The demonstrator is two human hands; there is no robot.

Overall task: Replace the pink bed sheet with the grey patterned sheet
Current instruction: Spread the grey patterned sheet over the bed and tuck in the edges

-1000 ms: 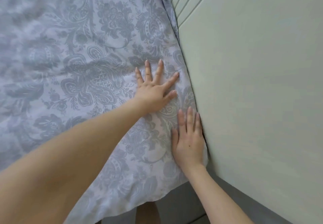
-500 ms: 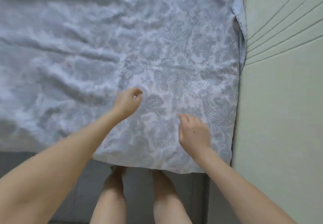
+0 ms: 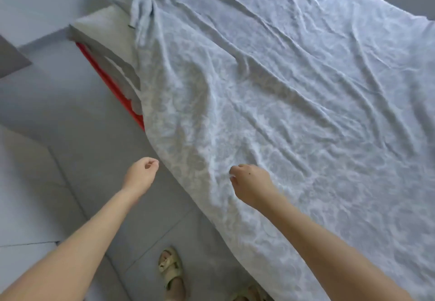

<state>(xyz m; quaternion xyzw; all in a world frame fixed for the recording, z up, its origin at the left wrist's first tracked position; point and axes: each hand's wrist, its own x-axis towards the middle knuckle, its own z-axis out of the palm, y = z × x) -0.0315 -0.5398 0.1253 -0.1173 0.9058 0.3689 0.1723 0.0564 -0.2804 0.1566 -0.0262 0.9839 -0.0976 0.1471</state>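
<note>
Wrinkles cross grey patterned sheet (image 3: 282, 89); left hand (image 3: 141, 174) loosely curled, empty; right hand (image 3: 250, 183) curled on it (pinch unclear).

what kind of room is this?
Probably a bedroom: a wrinkled grey patterned sheet spread over a mattress whose bare corner shows at the far left, with tiled floor alongside.
</note>
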